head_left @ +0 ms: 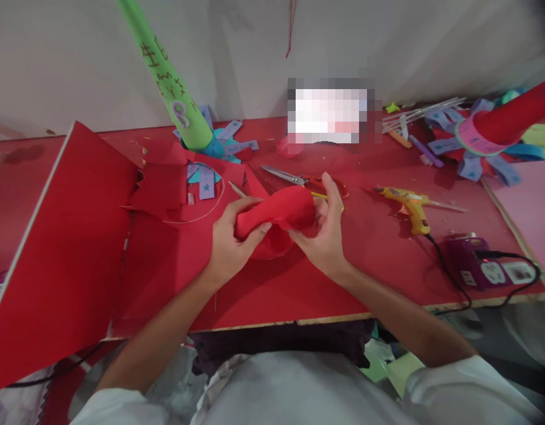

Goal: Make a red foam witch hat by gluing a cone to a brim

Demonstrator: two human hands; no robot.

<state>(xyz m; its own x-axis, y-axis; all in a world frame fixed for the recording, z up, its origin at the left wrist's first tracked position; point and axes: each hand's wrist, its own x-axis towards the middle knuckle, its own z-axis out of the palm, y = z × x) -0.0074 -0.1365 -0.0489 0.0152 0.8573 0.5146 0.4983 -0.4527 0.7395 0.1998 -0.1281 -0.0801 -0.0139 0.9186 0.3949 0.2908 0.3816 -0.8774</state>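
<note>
**Curled red sheet gripped in both hands over the red table**

We hold the curled red piece point(276, 209) at the centre of our view, above the near part of the red table point(365, 277). Our left hand point(228, 245) grips its left end, thumb on the near side, the other fingers around the far side. Our right hand point(325, 242) pinches the right end, thumb against the near edge and one finger extended upward.

Taking the piece as the clock's centre, we see scissors point(294, 178) just beyond it at 1 o'clock and a yellow glue gun point(409, 205) lying at 3. A purple power socket point(469, 271) sits between 3 and 4, a red board point(68, 254) tilts up at 9, and a green tube point(177, 91) with writing leans at 11.
</note>
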